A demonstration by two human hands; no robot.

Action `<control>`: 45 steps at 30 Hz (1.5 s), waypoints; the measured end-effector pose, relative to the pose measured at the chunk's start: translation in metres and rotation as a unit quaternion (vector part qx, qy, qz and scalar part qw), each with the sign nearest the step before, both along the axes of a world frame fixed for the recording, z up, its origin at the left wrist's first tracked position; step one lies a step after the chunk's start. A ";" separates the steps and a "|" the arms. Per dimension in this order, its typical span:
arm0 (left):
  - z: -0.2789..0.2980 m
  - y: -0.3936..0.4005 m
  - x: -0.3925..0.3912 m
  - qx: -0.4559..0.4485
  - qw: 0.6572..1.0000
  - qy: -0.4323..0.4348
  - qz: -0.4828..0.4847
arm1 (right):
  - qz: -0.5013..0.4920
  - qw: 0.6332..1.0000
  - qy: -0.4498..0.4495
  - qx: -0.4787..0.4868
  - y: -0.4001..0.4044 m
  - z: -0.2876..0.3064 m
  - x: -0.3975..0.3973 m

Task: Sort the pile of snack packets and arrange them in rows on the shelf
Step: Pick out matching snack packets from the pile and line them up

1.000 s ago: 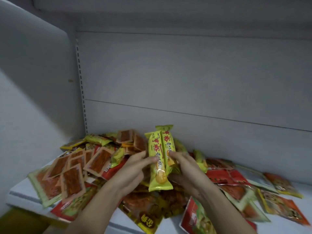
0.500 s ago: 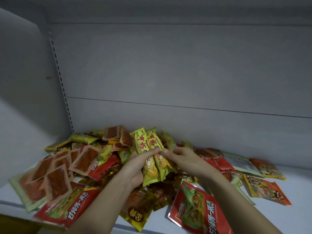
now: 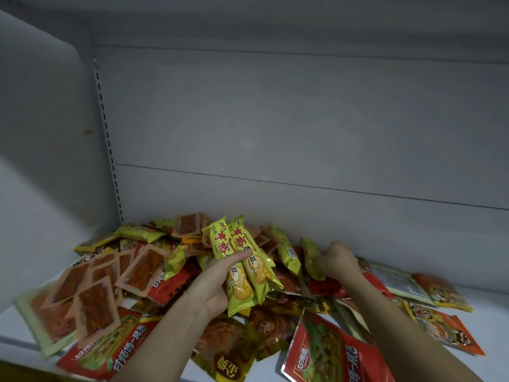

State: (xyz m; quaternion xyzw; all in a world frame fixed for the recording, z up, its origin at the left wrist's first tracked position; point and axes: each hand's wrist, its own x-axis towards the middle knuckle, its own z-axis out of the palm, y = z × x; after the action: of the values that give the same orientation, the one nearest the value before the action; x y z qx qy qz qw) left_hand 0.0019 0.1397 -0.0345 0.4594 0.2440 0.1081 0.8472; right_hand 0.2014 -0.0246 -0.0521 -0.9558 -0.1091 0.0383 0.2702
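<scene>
Progress check: sorting is barely begun, as far as the view shows. No row has been laid out anywhere on the shelf (image 3: 482,307); every packet visible lies in one mixed pile (image 3: 192,271) heaped against the shelf's back wall, left of centre. Left hand (image 3: 217,282), over the middle of the pile, grips two yellow-green stick packets (image 3: 242,266) side by side, thumb across their fronts, upper ends tilted toward the back wall. These two are the only sorted items I can identify. Right hand (image 3: 337,260), just right of the held pair, has its fingers curled on another yellow-green packet (image 3: 312,261) at the pile's right flank; that packet appears to rest in the heap, not yet lifted. A fourth of the same kind (image 3: 285,253) lies between the two hands. Left of the pile centre, several pink-edged clear sachets with reddish strips (image 3: 93,296) overlap. Near the shelf's front edge lie large red-and-green bags (image 3: 327,351); right of the pile, orange packets (image 3: 446,329) sit flat. Judgement: one kind is being gathered; all the other kinds, and all row-setting, remain.
</scene>
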 end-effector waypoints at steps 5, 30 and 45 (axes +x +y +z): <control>-0.001 0.005 0.000 -0.010 1.000 -0.012 -0.002 | -0.025 0.988 -0.005 0.152 -0.021 0.013 0.000; -0.016 0.010 0.011 0.085 0.996 -0.033 -0.021 | 0.196 0.884 0.164 0.392 0.004 0.044 -0.125; -0.010 0.046 -0.011 -0.040 0.989 -0.118 -0.080 | 0.230 0.927 -0.011 0.295 0.071 0.034 -0.155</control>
State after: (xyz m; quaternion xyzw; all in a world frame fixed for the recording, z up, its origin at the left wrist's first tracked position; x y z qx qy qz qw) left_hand -0.0089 0.1856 -0.0447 0.4274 0.1091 0.0840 0.8935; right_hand 0.0469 0.0463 -0.0176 -0.7817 -0.3358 0.0546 0.5227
